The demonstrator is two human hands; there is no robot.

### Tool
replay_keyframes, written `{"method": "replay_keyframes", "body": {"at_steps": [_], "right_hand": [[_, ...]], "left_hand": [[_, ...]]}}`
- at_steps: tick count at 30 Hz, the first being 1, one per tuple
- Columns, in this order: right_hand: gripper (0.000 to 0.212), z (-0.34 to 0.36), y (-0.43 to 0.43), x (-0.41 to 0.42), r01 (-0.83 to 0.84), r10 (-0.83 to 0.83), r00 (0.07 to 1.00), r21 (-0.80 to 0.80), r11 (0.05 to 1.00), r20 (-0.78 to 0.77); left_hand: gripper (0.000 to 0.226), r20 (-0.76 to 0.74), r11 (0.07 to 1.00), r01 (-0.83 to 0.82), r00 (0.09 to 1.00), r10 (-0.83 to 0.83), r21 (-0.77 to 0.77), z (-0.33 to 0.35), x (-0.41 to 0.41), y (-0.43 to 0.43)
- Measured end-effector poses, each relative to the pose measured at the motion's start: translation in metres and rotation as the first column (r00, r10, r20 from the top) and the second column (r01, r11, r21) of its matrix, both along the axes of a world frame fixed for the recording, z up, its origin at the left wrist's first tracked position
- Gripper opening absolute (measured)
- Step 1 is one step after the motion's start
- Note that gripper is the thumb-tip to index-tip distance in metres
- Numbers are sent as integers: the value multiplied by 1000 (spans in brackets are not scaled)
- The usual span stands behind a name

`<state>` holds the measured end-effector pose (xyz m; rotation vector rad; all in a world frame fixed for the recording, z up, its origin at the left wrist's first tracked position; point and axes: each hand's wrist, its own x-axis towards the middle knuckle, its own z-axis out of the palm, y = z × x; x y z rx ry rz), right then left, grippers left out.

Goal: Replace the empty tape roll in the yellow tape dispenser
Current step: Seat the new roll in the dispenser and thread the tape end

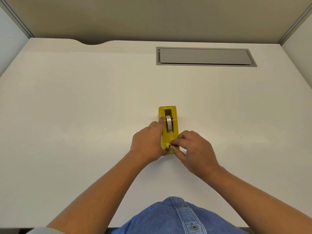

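Observation:
A yellow tape dispenser (175,122) stands on the white desk (84,115), its long side pointing away from me. A roll of clear tape (169,124) sits upright in its open slot. My left hand (148,144) grips the dispenser's left side, with the index finger stretched along the top edge beside the roll. My right hand (194,149) is at the near end by the cutter, its thumb and fingers pinched there on what looks like the tape's end; the tape itself is too thin to make out. No other roll is in view.
A grey cable hatch (204,56) is set flush into the desk at the back right. Partition walls close in the desk at the back and both sides. A curved cut-out (92,42) marks the back edge on the left.

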<state>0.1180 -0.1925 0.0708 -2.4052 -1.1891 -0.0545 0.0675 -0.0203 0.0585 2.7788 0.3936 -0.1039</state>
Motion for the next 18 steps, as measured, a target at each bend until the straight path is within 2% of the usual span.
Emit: {"method": "replay_keyframes", "body": {"at_steps": [11,18], "right_hand": [[25,-17,-3,15,-128,125,991,70,989,45],[26,-24,-4,13,-123,113,988,97,988,103]], "left_hand": [[122,-16,1000,0,1000,-1,-28,2,0,1],[121,-15,1000,0,1000,0,-26,2,0,1]]}}
